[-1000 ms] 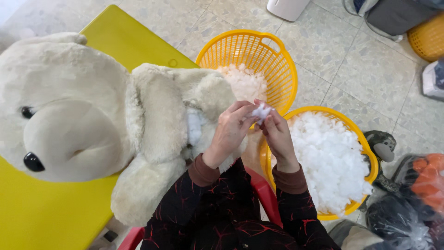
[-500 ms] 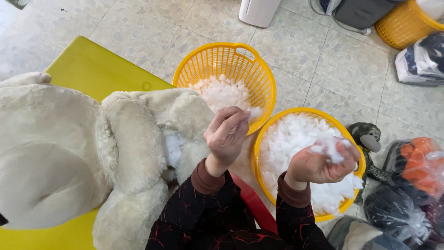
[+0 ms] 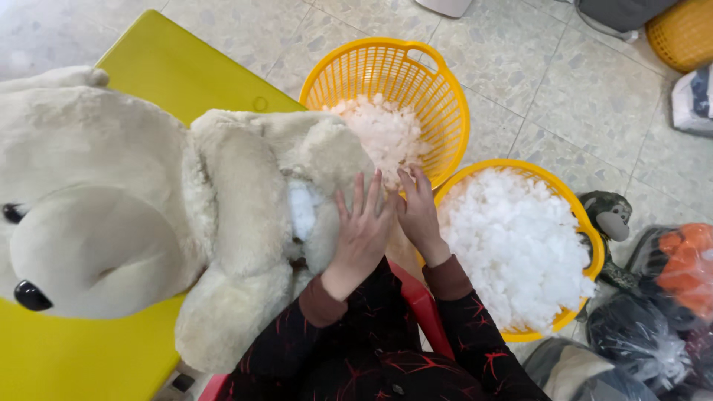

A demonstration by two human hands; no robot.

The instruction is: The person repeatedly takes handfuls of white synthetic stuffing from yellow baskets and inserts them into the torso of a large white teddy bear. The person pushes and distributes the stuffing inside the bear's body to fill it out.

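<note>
A large cream plush bear (image 3: 134, 215) lies on a yellow table (image 3: 178, 70), with white stuffing (image 3: 301, 208) showing through an open seam in its body. My left hand (image 3: 362, 226) lies flat with spread fingers on the bear's body, just right of that seam. My right hand (image 3: 420, 212) presses against the same end of the bear, fingers up, with nothing visible in it. Two yellow plastic baskets hold white fibre filling: the far one (image 3: 438, 96) beyond my hands, the near one (image 3: 572, 215) to my right.
A small grey monkey toy (image 3: 610, 219) sits right of the near basket. Dark plastic bags (image 3: 639, 349) and an orange bundle (image 3: 687, 263) lie at lower right. Another yellow basket (image 3: 687, 30) stands at top right on the tiled floor.
My right hand has come back from the near basket to the bear. My left hand, raised and curled before, has dropped flat onto the bear's body.
</note>
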